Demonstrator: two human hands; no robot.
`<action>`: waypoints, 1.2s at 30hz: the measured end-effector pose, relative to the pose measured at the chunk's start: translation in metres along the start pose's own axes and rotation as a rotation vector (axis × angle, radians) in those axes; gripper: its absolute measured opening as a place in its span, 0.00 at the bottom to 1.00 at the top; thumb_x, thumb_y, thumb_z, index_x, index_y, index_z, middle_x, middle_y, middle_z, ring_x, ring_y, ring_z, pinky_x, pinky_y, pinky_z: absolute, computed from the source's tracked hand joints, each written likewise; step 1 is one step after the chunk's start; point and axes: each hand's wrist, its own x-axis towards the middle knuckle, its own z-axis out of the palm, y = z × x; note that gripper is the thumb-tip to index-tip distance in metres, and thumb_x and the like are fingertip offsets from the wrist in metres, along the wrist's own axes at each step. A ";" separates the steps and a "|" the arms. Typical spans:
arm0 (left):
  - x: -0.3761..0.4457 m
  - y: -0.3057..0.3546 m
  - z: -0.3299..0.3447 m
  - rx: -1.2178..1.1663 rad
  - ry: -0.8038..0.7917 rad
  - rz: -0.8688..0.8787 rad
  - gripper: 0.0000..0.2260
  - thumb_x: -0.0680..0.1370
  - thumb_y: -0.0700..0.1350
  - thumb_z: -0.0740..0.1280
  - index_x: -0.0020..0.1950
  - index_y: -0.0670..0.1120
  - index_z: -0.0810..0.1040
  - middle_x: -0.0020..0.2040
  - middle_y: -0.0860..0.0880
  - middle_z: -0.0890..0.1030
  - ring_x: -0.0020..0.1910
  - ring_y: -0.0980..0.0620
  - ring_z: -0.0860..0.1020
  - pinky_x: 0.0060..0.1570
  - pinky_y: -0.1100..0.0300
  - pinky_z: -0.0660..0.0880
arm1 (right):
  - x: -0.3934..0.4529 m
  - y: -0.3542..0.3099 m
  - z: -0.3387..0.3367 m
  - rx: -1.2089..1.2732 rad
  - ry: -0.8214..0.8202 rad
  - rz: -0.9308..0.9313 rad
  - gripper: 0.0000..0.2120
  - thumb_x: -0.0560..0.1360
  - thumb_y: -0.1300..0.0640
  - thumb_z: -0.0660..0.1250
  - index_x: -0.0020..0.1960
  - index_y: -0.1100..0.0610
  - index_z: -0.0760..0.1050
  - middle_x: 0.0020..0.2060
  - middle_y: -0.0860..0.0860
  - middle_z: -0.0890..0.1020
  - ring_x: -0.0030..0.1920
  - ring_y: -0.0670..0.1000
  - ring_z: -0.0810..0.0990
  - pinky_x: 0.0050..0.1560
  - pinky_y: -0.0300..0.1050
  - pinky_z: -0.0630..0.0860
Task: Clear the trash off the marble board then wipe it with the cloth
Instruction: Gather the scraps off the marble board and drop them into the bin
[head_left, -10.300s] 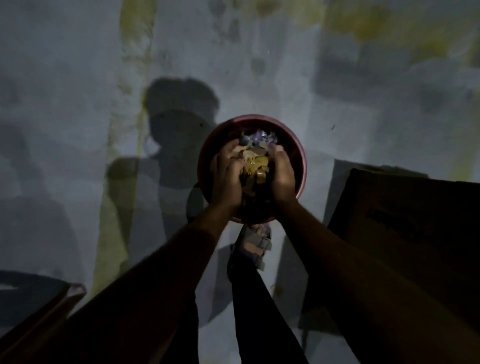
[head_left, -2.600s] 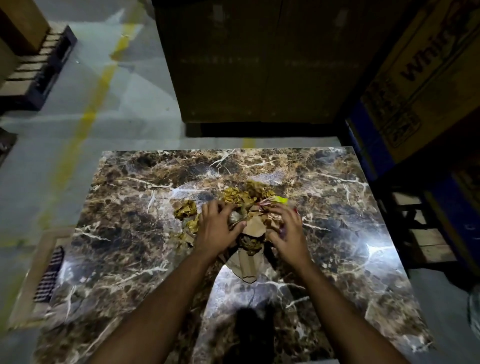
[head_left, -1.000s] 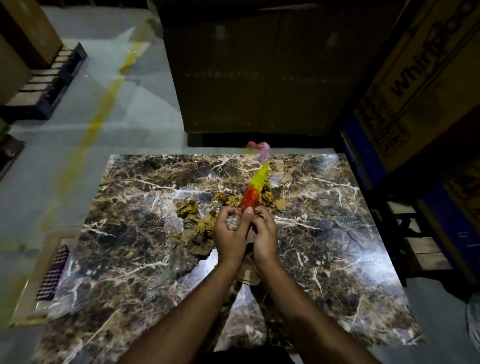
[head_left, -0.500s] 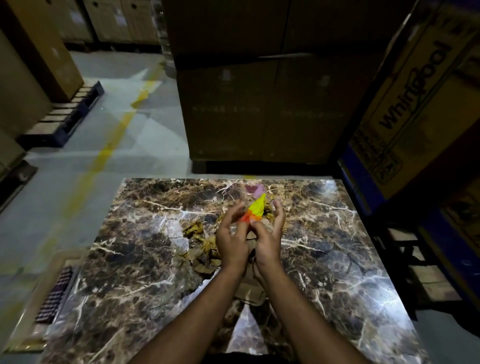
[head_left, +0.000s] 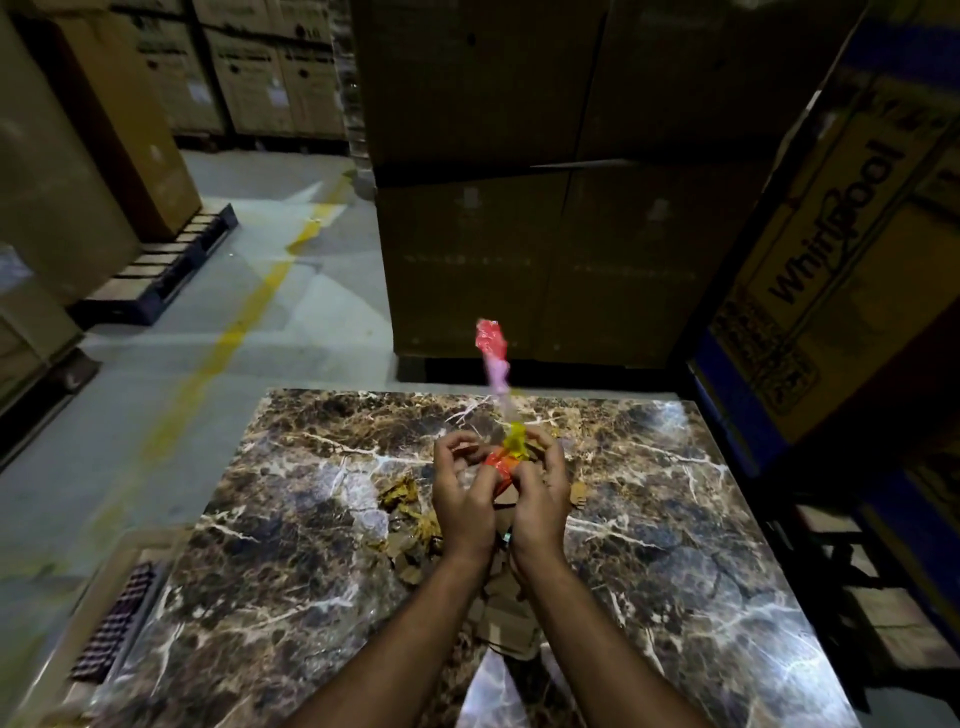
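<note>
Brown marble, veined white, makes up the large rectangular board that fills the lower half of the view, and a scatter of crumpled tan paper and dry-leaf trash lies on it near its middle, at about 9 o'clock from the hands. Above that heap the left hand and right hand are raised side by side, fingers curled. They pinch the lower end of a long, twisted red, yellow and pink plastic wrapper whose free end points to 12 o'clock.

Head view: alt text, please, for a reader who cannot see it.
Both hands, left hand and right hand, hold a crumpled multicoloured plastic strip above a brown marble board still strewn with cardboard scraps. Stacked cartons stand behind.
</note>
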 end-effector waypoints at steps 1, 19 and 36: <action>0.001 0.000 -0.001 -0.006 -0.001 -0.017 0.17 0.70 0.41 0.66 0.58 0.49 0.79 0.50 0.50 0.82 0.49 0.52 0.81 0.45 0.57 0.79 | 0.001 0.001 0.000 0.000 -0.015 0.025 0.20 0.75 0.67 0.62 0.54 0.46 0.82 0.49 0.39 0.84 0.47 0.47 0.82 0.47 0.46 0.78; 0.006 0.007 -0.002 -0.001 0.098 -0.023 0.08 0.74 0.39 0.70 0.36 0.46 0.77 0.35 0.55 0.80 0.35 0.59 0.77 0.37 0.65 0.73 | -0.006 -0.008 0.010 -0.051 0.003 0.006 0.09 0.74 0.52 0.73 0.46 0.53 0.74 0.45 0.51 0.81 0.46 0.53 0.81 0.47 0.51 0.80; 0.011 0.014 0.000 -0.054 0.130 -0.060 0.13 0.70 0.41 0.69 0.54 0.49 0.79 0.51 0.50 0.82 0.48 0.55 0.81 0.45 0.58 0.78 | -0.005 -0.027 0.012 0.065 -0.097 0.196 0.20 0.71 0.77 0.57 0.51 0.60 0.80 0.37 0.46 0.83 0.39 0.48 0.77 0.34 0.36 0.75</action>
